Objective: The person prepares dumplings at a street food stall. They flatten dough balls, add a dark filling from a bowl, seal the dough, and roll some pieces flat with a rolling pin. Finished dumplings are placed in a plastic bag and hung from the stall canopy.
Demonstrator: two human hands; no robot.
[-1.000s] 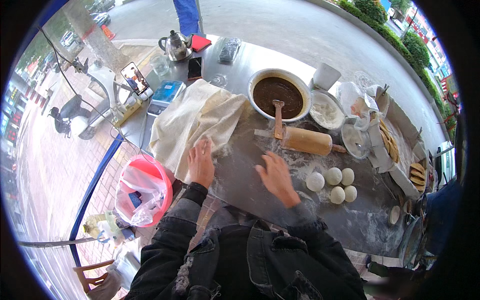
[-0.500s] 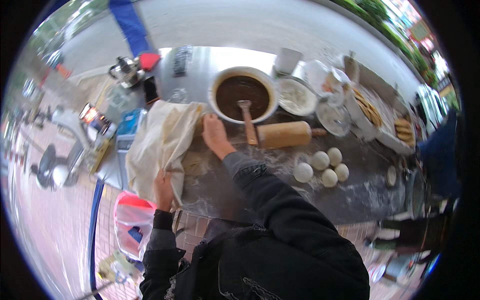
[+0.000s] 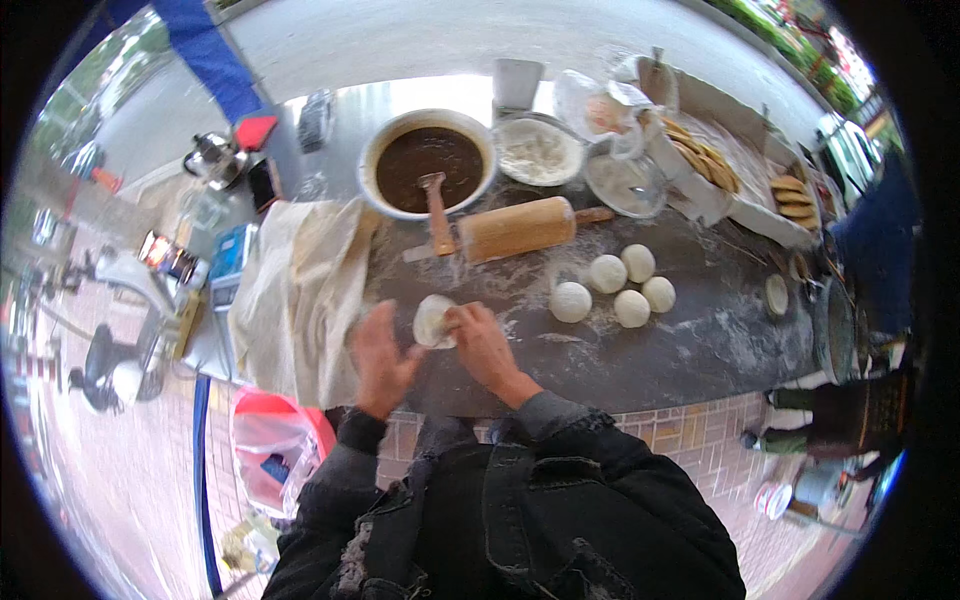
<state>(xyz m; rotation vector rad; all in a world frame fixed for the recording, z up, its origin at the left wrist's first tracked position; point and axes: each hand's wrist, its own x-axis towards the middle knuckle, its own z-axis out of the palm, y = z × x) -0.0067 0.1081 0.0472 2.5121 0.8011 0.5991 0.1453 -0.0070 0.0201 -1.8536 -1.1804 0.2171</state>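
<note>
A piece of pale dough (image 3: 431,321) hangs over the near left part of the dark worktop, pinched at its right edge by my right hand (image 3: 486,352). Just left of the dough is my left hand (image 3: 386,362), slightly blurred, its fingers spread and holding nothing. A cream cloth (image 3: 297,290) lies in folds to the left, covering what is beneath it. Several round white dough balls (image 3: 607,274) sit to the right. Beyond my hands a floured wooden rolling pin (image 3: 517,229) lies beside a brush (image 3: 438,214) that leans in a bowl of dark brown paste (image 3: 375,190).
Behind stand a bowl of white flour (image 3: 538,152) and a clear bowl (image 3: 627,186). At the far right a lined box (image 3: 772,150) holds flat baked rounds (image 3: 795,198). A blue scale (image 3: 232,252) stands left of the cloth. Below the table edge is a red lined bin (image 3: 270,460).
Both hands have let go of the cloth, which now lies flatter. They have come together to its right, and a piece of dough is now in my right hand. The view has shifted.
</note>
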